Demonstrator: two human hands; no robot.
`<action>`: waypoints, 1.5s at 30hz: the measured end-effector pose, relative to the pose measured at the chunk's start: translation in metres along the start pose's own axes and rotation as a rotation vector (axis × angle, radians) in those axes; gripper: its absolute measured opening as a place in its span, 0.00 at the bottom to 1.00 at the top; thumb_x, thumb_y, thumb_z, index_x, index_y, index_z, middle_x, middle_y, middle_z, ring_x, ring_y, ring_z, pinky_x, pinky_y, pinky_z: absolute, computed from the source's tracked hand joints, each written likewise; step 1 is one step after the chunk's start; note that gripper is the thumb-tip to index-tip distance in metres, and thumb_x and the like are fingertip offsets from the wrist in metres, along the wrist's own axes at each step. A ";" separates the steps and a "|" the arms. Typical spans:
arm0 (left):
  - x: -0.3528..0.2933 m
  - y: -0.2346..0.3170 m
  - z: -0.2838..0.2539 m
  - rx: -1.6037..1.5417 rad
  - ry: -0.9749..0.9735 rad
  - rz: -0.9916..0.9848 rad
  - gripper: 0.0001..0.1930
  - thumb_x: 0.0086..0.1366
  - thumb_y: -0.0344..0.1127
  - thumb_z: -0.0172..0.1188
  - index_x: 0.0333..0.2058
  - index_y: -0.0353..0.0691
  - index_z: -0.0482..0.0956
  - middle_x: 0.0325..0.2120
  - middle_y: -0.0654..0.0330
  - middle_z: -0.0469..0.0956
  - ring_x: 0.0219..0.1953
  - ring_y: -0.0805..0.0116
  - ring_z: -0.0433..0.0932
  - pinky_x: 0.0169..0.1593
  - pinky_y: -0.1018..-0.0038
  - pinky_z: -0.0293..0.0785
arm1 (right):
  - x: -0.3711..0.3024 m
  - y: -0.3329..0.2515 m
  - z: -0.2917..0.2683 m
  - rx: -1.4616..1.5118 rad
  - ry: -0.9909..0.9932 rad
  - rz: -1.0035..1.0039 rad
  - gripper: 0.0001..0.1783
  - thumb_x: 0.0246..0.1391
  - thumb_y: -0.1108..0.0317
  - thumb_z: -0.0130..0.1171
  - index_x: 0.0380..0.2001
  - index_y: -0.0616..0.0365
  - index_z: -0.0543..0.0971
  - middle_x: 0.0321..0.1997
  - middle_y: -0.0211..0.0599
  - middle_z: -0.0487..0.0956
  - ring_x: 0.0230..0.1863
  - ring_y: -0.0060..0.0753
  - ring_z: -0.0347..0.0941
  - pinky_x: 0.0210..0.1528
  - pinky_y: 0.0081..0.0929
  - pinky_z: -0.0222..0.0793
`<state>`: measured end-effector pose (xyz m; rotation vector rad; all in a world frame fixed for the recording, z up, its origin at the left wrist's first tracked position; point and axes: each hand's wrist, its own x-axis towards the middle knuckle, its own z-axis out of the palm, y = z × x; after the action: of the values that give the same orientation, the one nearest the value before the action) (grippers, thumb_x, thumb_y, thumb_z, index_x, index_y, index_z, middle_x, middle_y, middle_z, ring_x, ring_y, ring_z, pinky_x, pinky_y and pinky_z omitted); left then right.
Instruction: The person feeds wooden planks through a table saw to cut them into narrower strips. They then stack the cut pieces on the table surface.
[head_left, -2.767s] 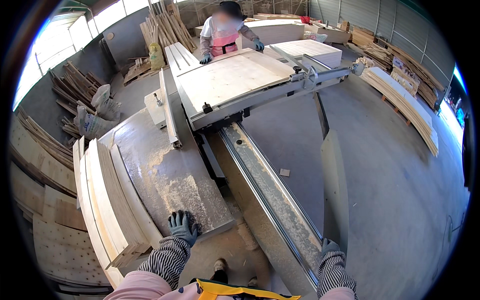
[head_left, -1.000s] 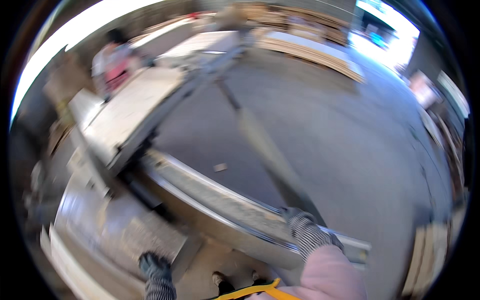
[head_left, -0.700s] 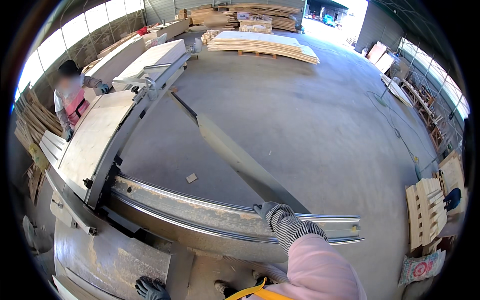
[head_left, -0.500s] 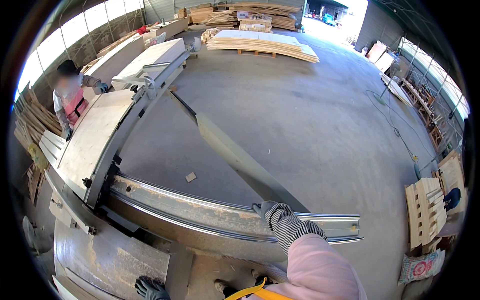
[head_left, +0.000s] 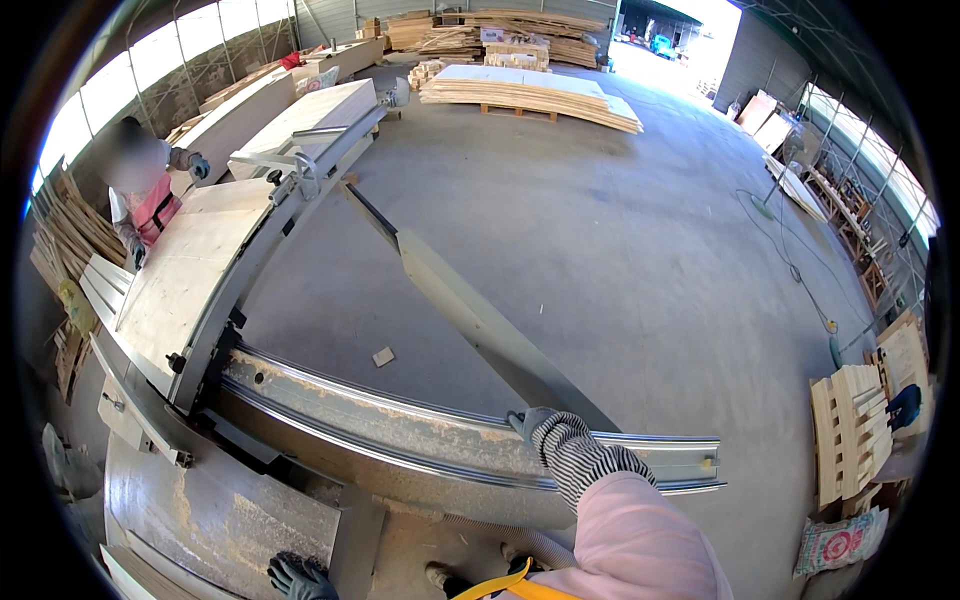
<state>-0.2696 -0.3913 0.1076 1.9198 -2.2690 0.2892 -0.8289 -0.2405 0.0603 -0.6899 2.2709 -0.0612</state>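
Note:
My right hand (head_left: 535,422), in a grey glove with a striped cuff, reaches forward to the long metal rail (head_left: 400,405) of a sliding table saw. Its fingers curl over the rail's far edge, partly hidden by the back of the hand. Lower left, my left hand (head_left: 300,577) wears a dark glove and lies with fingers spread on the saw's worn metal table (head_left: 220,500), close to its right end. A pale plywood sheet (head_left: 195,265) lies on the sliding carriage (head_left: 240,275) beyond the rail's left part.
A co-worker (head_left: 150,205) stands at the far left beside the plywood. A grey support arm (head_left: 480,325) slants across the floor from the rail. Stacked boards (head_left: 520,90) sit on a pallet at the back. Cut wooden pieces (head_left: 850,430) and a sack (head_left: 840,540) are at right.
The co-worker's farther hand has lifted slightly off the plywood's edge, and their head has shifted. My two hands stay in the same places; the whole view has moved only a little.

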 end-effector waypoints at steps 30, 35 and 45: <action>-0.005 0.010 -0.055 -0.312 -0.097 -0.156 0.35 0.58 0.47 0.58 0.60 0.38 0.58 0.63 0.47 0.53 0.66 0.46 0.46 0.65 0.58 0.48 | -0.214 -0.041 0.171 0.155 0.340 -0.564 0.37 0.51 0.46 0.52 0.59 0.56 0.63 0.63 0.47 0.62 0.64 0.51 0.54 0.65 0.44 0.49; -0.091 0.030 -0.124 -0.547 0.013 0.217 0.27 0.64 0.38 0.52 0.59 0.34 0.60 0.59 0.41 0.56 0.63 0.44 0.54 0.63 0.55 0.52 | -0.265 -0.027 0.164 0.173 0.094 -0.505 0.36 0.50 0.44 0.52 0.58 0.55 0.64 0.62 0.46 0.64 0.63 0.48 0.57 0.64 0.43 0.52; -0.115 0.097 -0.120 -0.626 -0.301 0.250 0.26 0.63 0.38 0.53 0.58 0.34 0.61 0.58 0.42 0.57 0.61 0.45 0.55 0.62 0.56 0.53 | -0.238 0.017 0.183 0.312 0.210 -0.396 0.32 0.48 0.47 0.55 0.52 0.54 0.69 0.53 0.49 0.72 0.54 0.52 0.66 0.57 0.43 0.61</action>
<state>-0.3472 -0.2364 0.1914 1.4272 -2.3790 -0.6532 -0.5759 -0.0785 0.0797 -0.9867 2.2144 -0.6901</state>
